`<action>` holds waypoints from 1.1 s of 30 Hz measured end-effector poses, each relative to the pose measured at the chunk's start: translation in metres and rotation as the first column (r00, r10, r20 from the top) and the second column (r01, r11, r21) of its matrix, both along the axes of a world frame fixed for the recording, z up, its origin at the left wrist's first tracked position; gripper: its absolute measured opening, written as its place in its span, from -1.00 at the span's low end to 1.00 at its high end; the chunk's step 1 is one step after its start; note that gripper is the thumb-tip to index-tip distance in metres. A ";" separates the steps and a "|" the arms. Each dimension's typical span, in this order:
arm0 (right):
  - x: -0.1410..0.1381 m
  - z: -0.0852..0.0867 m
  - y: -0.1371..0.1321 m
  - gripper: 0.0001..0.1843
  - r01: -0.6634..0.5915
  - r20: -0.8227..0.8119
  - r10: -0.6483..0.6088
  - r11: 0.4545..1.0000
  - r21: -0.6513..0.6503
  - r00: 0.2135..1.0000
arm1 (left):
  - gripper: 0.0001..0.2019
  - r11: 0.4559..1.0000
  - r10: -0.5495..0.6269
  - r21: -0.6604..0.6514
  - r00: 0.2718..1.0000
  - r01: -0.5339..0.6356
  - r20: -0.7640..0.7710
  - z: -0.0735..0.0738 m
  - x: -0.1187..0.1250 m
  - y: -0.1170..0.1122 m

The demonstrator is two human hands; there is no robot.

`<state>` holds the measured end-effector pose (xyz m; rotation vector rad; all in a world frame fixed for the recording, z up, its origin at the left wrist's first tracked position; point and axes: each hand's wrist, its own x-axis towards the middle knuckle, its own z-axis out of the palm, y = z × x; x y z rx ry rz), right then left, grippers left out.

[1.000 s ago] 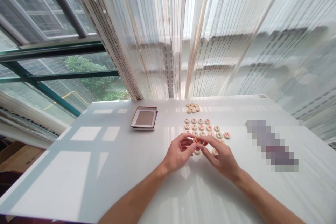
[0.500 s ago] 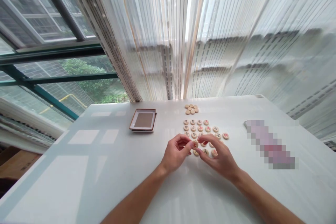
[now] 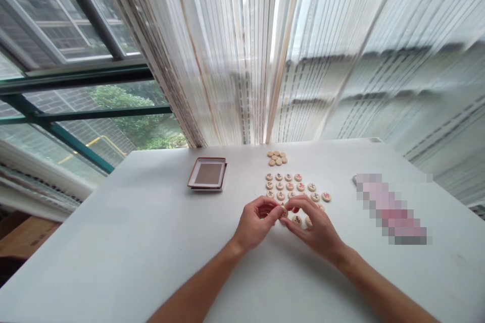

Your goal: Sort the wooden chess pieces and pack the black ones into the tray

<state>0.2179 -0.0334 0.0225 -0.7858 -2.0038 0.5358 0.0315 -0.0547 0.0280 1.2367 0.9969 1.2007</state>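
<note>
Over the near rows of pieces, my left hand (image 3: 258,219) pinches a round wooden xiangqi piece (image 3: 284,211) between thumb and fingers. The piece has a red character and is tilted toward me. My right hand (image 3: 313,222) comes at it from the right, its thumb and index finger curled round the piece's edge. Rows of other xiangqi pieces (image 3: 290,186), marked in red or black, lie face up just beyond my hands. A black-marked piece (image 3: 297,220) shows below my right fingers. My hands hide part of the nearer rows.
A small group of blank-looking pieces (image 3: 278,161) lies farther back on the white table (image 3: 151,262). To the left sits a shallow open box (image 3: 194,181). A pixelated long object (image 3: 390,209) lies on the right. Curtains and a window stand behind the table.
The held piece and my left hand have shifted slightly right and toward me. My right fingers have come closer round the piece. The sunlight patches on the table have faded.
</note>
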 end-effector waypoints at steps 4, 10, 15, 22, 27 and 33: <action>0.000 0.003 0.000 -0.82 0.011 -0.014 -0.011 1.000 0.016 1.000 | -0.71 0.999 -0.042 -0.010 0.999 0.042 0.008 -0.002 0.001 -0.001; 0.000 0.005 -0.002 -0.77 -0.004 0.006 0.004 1.000 -0.010 1.000 | -0.74 1.000 0.011 0.010 1.000 -0.011 0.026 -0.003 0.001 -0.002; 0.001 0.004 0.000 -0.75 -0.005 0.007 0.005 1.000 -0.006 1.000 | -0.72 0.999 -0.036 -0.007 0.998 0.036 0.045 -0.003 0.000 -0.002; 0.002 0.002 0.001 -0.71 -0.014 0.003 0.015 1.000 -0.019 1.000 | -0.67 0.998 -0.041 0.043 0.999 0.042 -0.018 -0.001 -0.001 -0.004; 0.001 0.004 -0.001 -0.77 -0.034 0.001 0.034 0.999 -0.014 0.999 | -0.70 0.997 -0.011 0.072 0.998 0.016 -0.064 0.000 -0.002 -0.004; -0.001 0.009 -0.003 -0.84 -0.029 -0.005 0.029 1.000 0.006 1.000 | -0.67 0.998 -0.011 0.055 1.000 0.012 -0.020 -0.003 0.000 -0.004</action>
